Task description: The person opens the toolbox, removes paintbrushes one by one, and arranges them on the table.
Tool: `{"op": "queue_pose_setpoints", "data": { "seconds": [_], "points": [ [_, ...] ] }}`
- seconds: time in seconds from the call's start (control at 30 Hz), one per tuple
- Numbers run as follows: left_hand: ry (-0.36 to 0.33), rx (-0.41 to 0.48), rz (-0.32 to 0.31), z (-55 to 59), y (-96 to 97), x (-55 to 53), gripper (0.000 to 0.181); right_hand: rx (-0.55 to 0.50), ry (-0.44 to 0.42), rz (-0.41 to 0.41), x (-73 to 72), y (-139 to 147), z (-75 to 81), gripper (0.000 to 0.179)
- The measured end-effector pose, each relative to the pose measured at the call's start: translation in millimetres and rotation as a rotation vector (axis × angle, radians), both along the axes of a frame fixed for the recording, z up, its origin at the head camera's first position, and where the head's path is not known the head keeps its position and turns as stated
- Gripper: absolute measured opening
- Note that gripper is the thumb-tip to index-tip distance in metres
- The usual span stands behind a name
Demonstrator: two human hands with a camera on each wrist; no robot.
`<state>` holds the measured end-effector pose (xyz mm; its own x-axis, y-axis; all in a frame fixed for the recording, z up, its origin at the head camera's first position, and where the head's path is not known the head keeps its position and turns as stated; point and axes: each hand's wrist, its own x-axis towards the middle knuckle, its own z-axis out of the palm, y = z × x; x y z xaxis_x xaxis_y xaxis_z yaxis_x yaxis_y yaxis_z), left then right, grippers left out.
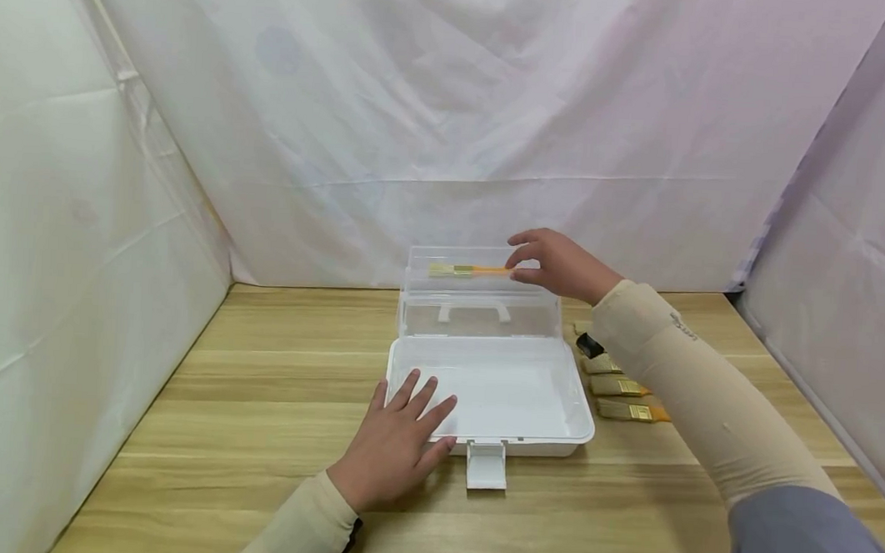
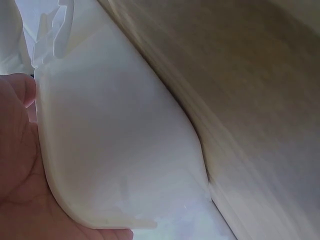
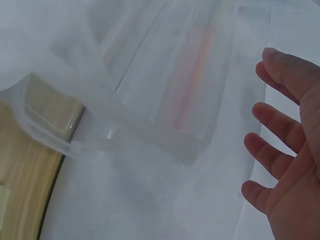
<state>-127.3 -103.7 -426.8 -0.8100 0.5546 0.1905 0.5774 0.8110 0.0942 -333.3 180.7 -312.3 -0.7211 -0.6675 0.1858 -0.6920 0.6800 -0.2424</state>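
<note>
A white plastic box (image 1: 519, 389) stands with its clear lid (image 1: 425, 317) tipped back. My left hand (image 1: 396, 445) rests on the box's front left corner, fingers spread over the rim and thumb along the front edge. In the left wrist view, the palm lies against the rim above the white side wall (image 2: 120, 130). A flat paintbrush (image 1: 458, 271) with pale bristles and an orange handle lies level in the upper section of the raised lid. My right hand (image 1: 559, 262) hovers at its handle end, fingers loosely bent. In the right wrist view its fingers are apart, with nothing between them.
Several more paintbrushes (image 1: 620, 387) lie right of the box, partly under the right sleeve. A small black object (image 1: 589, 345) sits among them. The box's white latch (image 1: 486, 467) hangs down in front. White cloth (image 1: 459, 102) walls enclose the wooden table (image 1: 280, 368).
</note>
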Motion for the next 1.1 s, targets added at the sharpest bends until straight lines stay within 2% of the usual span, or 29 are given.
{"op": "queue_pose_setpoints", "data": {
  "seconds": [0.33, 0.6, 0.83, 1.1],
  "points": [
    [0.01, -0.007, 0.002, -1.2, -0.8, -1.4, 0.056, 0.003, -0.112, -0.071, -31.4, -19, 1.1, 0.02],
    [0.008, -0.003, -0.009, 0.2, 0.5, 0.2, 0.055, -0.016, -0.249, -0.167, -53.2, -19, -14.0, 0.025],
    [0.012, 0.005, -0.004, -0.2, 0.3, 2.4, 0.055, -0.015, -0.284, -0.134, -63.7, -26, -22.5, 0.021],
    [0.015, 0.0, 0.007, -0.7, -0.9, 4.8, 0.055, 0.036, -0.259, -0.069, -72.2, -38, -24.7, 0.018]
  ]
}}
